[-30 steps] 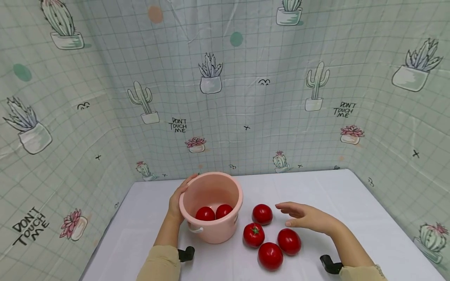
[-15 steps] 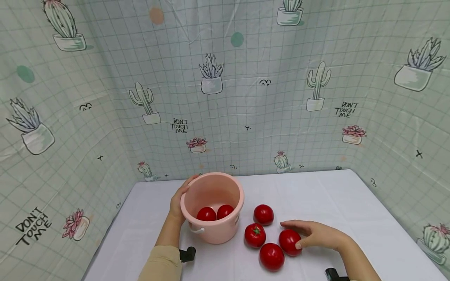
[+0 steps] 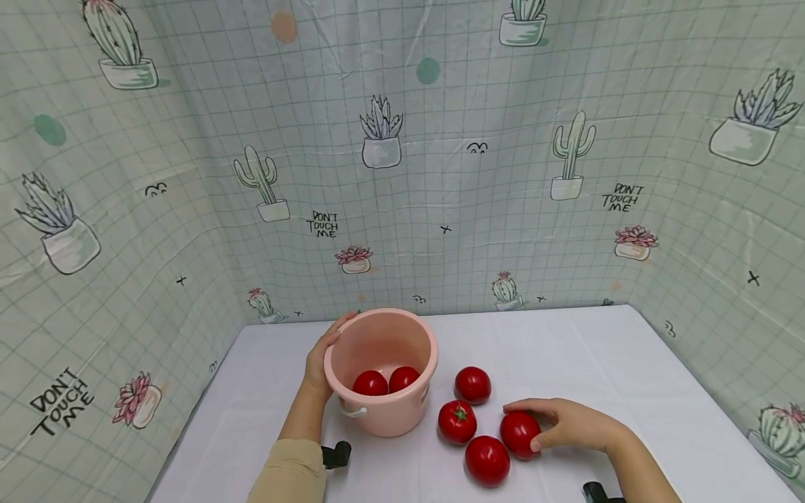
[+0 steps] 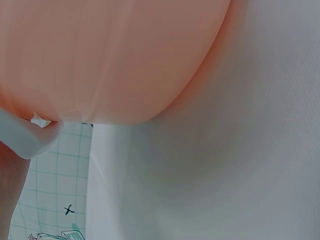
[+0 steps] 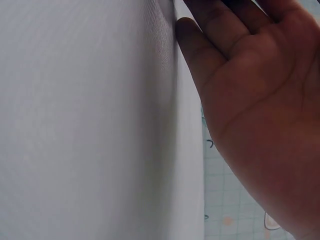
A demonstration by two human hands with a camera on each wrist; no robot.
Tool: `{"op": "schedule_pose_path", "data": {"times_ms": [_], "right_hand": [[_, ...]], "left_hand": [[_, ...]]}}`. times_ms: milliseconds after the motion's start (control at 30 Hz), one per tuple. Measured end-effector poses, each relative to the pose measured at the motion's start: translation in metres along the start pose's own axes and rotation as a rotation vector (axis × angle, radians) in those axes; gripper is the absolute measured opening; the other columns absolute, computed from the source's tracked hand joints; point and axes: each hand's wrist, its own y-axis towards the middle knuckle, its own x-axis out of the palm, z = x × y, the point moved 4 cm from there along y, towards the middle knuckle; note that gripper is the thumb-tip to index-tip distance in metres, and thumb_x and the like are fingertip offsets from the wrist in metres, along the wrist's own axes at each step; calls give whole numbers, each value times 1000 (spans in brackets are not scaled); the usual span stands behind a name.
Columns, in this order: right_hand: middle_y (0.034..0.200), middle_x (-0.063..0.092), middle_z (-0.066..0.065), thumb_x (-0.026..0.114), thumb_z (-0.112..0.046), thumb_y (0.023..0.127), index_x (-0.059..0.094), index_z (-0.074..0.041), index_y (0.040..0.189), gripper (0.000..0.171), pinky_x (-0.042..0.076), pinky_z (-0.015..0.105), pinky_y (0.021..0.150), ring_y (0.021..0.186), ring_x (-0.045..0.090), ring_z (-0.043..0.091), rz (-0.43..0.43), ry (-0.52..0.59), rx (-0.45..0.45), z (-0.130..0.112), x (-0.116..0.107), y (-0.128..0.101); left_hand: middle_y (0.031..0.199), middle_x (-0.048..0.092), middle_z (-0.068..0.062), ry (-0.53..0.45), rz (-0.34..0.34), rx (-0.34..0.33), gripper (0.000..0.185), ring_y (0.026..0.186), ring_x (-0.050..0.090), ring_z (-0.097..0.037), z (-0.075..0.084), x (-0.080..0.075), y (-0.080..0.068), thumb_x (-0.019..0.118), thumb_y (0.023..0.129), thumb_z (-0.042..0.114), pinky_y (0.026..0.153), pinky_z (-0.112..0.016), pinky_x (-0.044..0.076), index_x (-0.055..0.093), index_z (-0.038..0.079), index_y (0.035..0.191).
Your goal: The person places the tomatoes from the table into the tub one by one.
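Observation:
My left hand [image 3: 319, 360] holds the left side of a pink bucket [image 3: 383, 416], its fingers along the outer wall just under the rim. Inside the bucket lie two red tomatoes, a left one [image 3: 370, 383] and a right one [image 3: 403, 378]. My right hand [image 3: 575, 425] grips a tomato [image 3: 518, 433] on the table, fingers over its far side and thumb on its near right side. In the right wrist view the palm of that hand [image 5: 270, 95] faces the camera, and the tomato is hidden. The bucket wall [image 4: 115, 55] fills the upper part of the left wrist view.
Close to the gripped tomato are a front tomato [image 3: 487, 461], one with a green stem [image 3: 457, 422] and one farther back [image 3: 473, 385]. The table [image 3: 566, 342] has a white cover. A curtain [image 3: 440, 175] printed with cacti stands behind it and at both sides.
From above and behind the tomatoes, my right hand has come down towards me and closed around the rightmost one. My left hand and the bucket have stayed in place.

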Motion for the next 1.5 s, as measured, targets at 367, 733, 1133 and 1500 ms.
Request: {"op": "schedule_pose_path", "data": {"times_ms": [367,733,1133,1500], "right_hand": [[135,60,5,74,-33,83,61,-34,132,50,43,66,99,128,51,38,6,-34,-5,-3,-3,3],[135,60,0,71,-35,87,58,-37,135,50,46,51,98,124,55,30,-5,-65,-40,-13,-13,4],[141,57,0,71,-33,88,56,-35,138,53,40,65,105,137,44,43,-25,-84,-103,-50,-44,15],[140,58,-5,72,-33,87,55,-38,138,53,40,60,108,136,48,33,-6,-117,-149,-97,-80,29]], "left_hand": [[151,45,4,-6,9,4,58,140,39,-18,1,-1,-1,28,97,28,120,-38,30,31,18,154],[150,46,6,-3,6,5,57,139,40,-16,-2,-3,3,28,97,28,117,-34,34,33,19,153],[147,48,6,29,-11,20,58,135,42,-15,-1,-2,2,27,97,28,116,-34,35,32,18,153],[148,47,7,14,9,0,55,137,41,-16,-3,-3,3,28,97,29,114,-32,37,36,23,151]]}}
